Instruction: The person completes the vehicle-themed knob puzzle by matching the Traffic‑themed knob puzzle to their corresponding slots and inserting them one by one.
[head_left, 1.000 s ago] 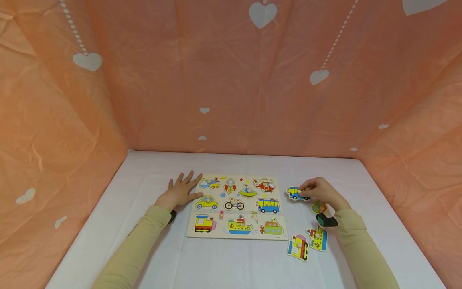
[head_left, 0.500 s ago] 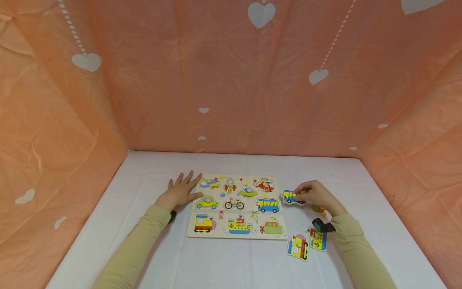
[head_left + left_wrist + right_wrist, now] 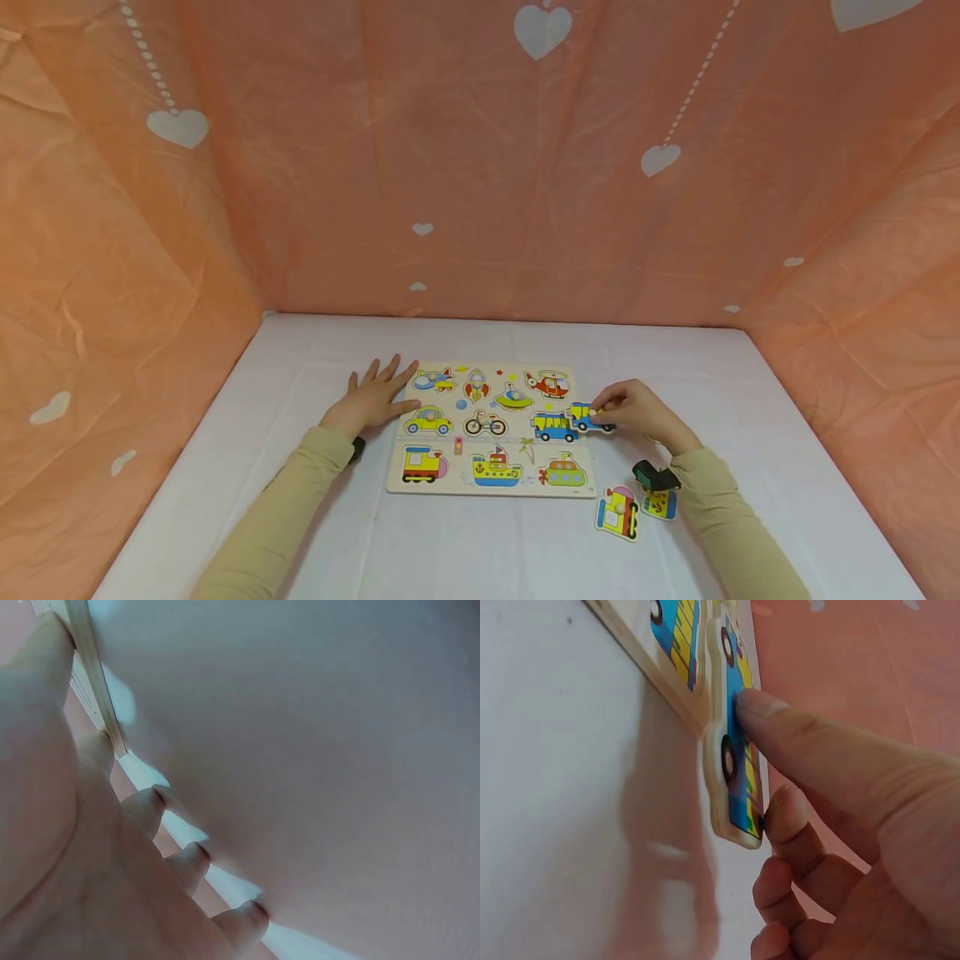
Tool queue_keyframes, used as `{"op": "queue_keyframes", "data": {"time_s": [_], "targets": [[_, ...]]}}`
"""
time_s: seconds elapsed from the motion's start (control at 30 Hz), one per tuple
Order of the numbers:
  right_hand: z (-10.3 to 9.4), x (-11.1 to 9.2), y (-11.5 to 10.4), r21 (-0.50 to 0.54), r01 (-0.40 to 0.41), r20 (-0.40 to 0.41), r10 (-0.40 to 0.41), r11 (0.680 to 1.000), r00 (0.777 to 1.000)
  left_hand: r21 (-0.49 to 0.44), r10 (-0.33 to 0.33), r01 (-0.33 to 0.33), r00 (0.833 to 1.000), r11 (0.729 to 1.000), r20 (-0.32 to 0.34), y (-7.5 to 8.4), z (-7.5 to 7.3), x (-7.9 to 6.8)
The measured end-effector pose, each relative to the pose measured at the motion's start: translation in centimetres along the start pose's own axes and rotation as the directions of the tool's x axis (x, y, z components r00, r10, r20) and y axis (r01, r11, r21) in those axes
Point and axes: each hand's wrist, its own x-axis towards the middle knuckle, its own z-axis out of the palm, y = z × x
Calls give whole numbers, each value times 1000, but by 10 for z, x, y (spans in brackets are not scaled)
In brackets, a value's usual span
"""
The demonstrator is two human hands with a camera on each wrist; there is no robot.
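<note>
My right hand (image 3: 641, 412) pinches a blue-and-yellow bus puzzle piece (image 3: 581, 416) between thumb and fingers. The piece is held tilted over the right edge of a wooden puzzle board (image 3: 420, 489), partly overlapping the printed bus recess (image 3: 551, 427). In the right wrist view the thumb presses on the face of the bus piece (image 3: 742, 799), which hangs above the table. At the board's upper left corner my left hand (image 3: 367, 404) lies flat with fingers spread. Its thumb and index finger touch the board edge (image 3: 101, 682) in the left wrist view.
A train piece (image 3: 618, 514) lies right of the board's lower corner. Beside it a ship piece (image 3: 660, 505) is partly hidden by the dark band (image 3: 656, 477) on my right wrist. Orange cloth walls (image 3: 480, 208) enclose the white table (image 3: 465, 550) at back and sides.
My right hand has carried the bus piece leftward from beside the board to over its right edge. A green piece seen earlier is now hidden under the right forearm. The left hand stays put.
</note>
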Motion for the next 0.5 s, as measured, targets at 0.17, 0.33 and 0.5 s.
{"op": "queue_keyframes", "data": {"time_s": [0.17,0.33,0.5], "targets": [[6,4,0,-62,21,4,-21,998,1000,-8,0,0,1000,1000,-2,0,0,-1],[10,5,-5,-72,47,27,-45,996,999,-8,2,-3,1000,1000,-4,0,0,0],[16,7,-10,-56,55,46,-52,997,998,-8,3,-3,1000,1000,-2,0,0,0]]}}
